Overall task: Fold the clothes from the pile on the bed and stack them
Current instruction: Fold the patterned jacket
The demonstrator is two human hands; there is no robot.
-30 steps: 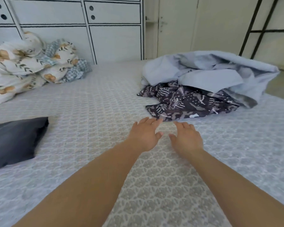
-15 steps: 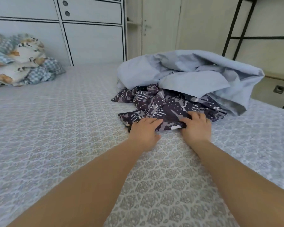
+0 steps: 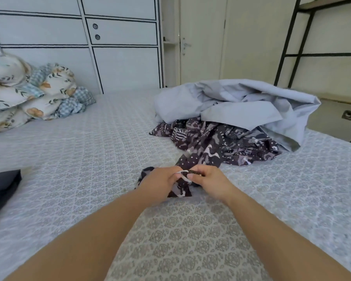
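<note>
Both hands, left hand [image 3: 160, 180] and right hand [image 3: 208, 179], pinch one end of the dark patterned cotton garment [image 3: 217, 144], drawn nearer than the crumpled pale-blue sheet [image 3: 241, 104]. Nothing looks folded or stacked yet.

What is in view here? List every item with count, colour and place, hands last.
dark patterned fabric garment: one, dark purple-grey with pale print, mid-bed, near edge pulled toward the person
pale blue crumpled cloth: one, light blue, lying over the back of the patterned garment
floral and checked bedding heap: one, cream, orange and blue, far left of bed
dark grey cushion: one, left edge
patterned grey bedspread: one, covering the bed
white panelled cabinet: one, behind the bed
cream door: one, behind, right of the cabinet
black metal frame: one, far right
left hand: grips the garment's edge
right hand: grips the same edge
</note>
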